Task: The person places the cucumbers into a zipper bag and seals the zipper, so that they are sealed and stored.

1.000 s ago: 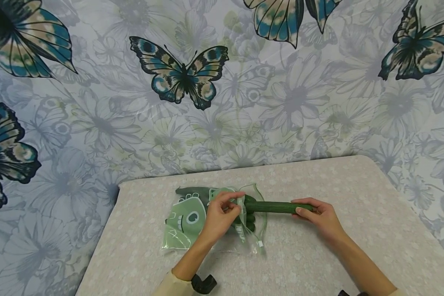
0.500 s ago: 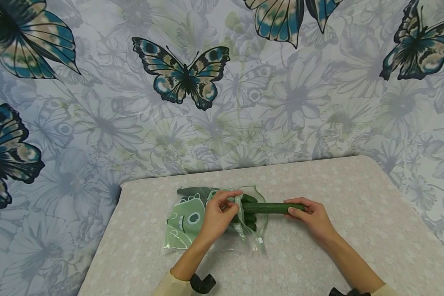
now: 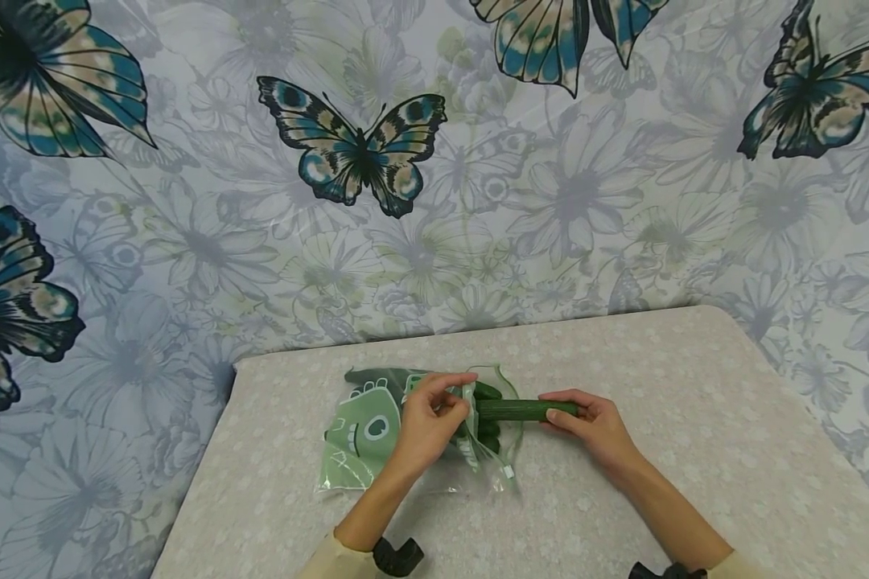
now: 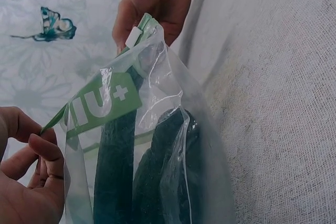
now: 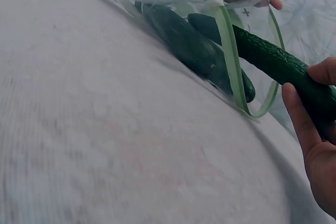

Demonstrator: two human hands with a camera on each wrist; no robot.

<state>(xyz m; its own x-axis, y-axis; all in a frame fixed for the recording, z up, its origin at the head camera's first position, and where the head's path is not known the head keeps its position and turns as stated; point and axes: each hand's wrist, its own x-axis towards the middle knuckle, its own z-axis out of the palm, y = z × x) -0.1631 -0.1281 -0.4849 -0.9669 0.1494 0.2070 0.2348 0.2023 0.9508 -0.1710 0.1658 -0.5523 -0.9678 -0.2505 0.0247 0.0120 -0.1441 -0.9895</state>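
Note:
A clear zip bag (image 3: 365, 434) with a green cartoon print lies on the table, its mouth toward the right. My left hand (image 3: 430, 414) pinches the upper edge of that mouth between thumb and finger. In my right hand (image 3: 597, 422) is the outer end of a dark green cucumber (image 3: 517, 410), whose other end is inside the bag. More cucumbers (image 5: 194, 51) lie in the bag beside it, seen in the right wrist view. The green zip strip (image 5: 228, 51) loops around the held cucumber, and a white slider (image 4: 134, 37) sits on it in the left wrist view.
A pale patterned cloth covers the table (image 3: 695, 378). Its back edge meets a wall hanging (image 3: 579, 193) printed with flowers and blue butterflies. Black straps (image 3: 398, 556) are on both wrists.
My right hand has moved left, sliding the cucumber further into the bag, so less of it shows outside. The left hand keeps its pinch on the bag's edge.

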